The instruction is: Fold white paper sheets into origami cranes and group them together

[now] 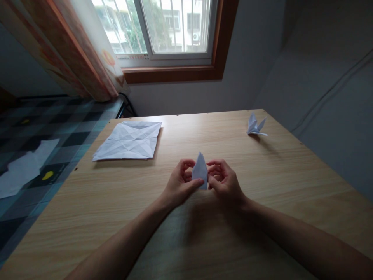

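A small piece of folded white paper (pixel 199 171), pointed at its top, is held upright above the table between both hands. My left hand (pixel 183 182) grips its left side, the thumb lying across the lower front and the fingers curled behind. On the other side, my right hand (pixel 225 181) pinches the right edge between thumb and curled fingers. Toward the table's far right corner stands a white paper crane (pixel 254 125). Creased white paper sheets (pixel 131 142) lie flat at the far left of the table.
The wooden table (pixel 186 134) reaches toward a wall with a window (pixel 175 27). At left, a bed with a checked cover (pixel 70 142) bears more white paper (pixel 26 169). An orange curtain (pixel 72 50) hangs behind it. A cable (pixel 329 95) runs along the right wall.
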